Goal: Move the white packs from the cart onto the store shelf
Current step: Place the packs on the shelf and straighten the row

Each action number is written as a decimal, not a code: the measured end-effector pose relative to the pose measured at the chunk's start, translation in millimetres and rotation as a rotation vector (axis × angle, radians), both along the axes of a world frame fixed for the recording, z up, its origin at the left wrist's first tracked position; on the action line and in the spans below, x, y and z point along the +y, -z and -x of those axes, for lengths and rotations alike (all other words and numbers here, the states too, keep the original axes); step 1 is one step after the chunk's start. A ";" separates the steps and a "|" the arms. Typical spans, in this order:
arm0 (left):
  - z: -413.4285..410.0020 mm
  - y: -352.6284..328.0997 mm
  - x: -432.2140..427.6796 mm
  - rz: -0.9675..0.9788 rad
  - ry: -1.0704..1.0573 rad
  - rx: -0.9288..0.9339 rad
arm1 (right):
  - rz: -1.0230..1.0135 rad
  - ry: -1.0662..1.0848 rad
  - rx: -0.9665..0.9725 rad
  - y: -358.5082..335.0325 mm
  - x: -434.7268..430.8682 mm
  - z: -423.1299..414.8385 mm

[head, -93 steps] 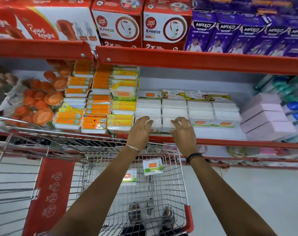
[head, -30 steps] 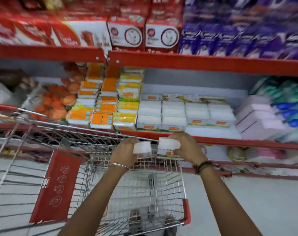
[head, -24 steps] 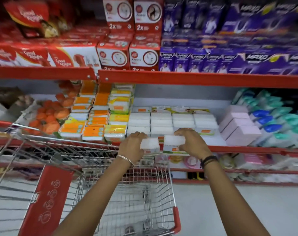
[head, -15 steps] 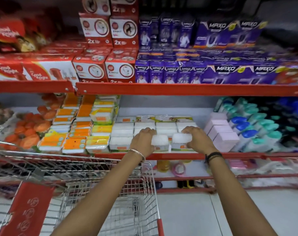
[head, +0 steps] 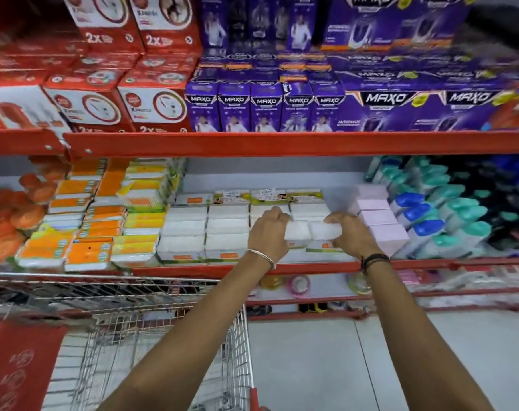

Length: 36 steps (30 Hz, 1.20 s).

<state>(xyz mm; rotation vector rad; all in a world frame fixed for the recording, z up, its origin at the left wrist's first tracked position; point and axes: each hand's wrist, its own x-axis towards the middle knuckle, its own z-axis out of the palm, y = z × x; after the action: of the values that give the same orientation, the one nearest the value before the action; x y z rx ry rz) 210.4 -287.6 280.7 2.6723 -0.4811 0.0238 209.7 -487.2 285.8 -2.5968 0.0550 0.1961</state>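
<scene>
My left hand (head: 268, 229) grips a white pack (head: 296, 229), and my right hand (head: 351, 234) grips a second white pack (head: 325, 231) right beside it. Both packs are held side by side over the red shelf (head: 311, 266), in front of the stacked white packs (head: 204, 229) on the right part of that stack. The wire cart (head: 151, 315) stands below and to the left of my arms; what lies in its basket is blurred.
Orange and yellow packs (head: 101, 226) are stacked to the left of the white ones. Pink boxes (head: 379, 221) and blue-capped bottles (head: 427, 215) stand to the right. Red and purple boxes (head: 264, 108) fill the upper shelf. White floor tiles lie at the lower right.
Both hands lifted a white pack each out of the cart and carried them up and forward onto the shelf against the white stack. The view tilted upward.
</scene>
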 end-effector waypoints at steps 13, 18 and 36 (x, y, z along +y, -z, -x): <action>-7.4 47.5 -2.1 -0.057 -0.036 0.082 | 0.068 -0.038 0.050 40.3 -0.8 -6.5; 0.7 59.0 1.1 -0.152 -0.038 0.003 | 0.084 -0.042 -0.008 53.5 6.6 -2.5; 0.3 64.7 14.6 -0.222 0.003 -0.159 | 0.004 -0.004 -0.221 64.6 17.3 9.3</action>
<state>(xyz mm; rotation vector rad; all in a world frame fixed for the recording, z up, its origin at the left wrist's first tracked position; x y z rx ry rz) 210.1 -273.0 216.0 2.9017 -0.5673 0.1935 200.4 -469.9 221.2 -2.6062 -0.0296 -0.0904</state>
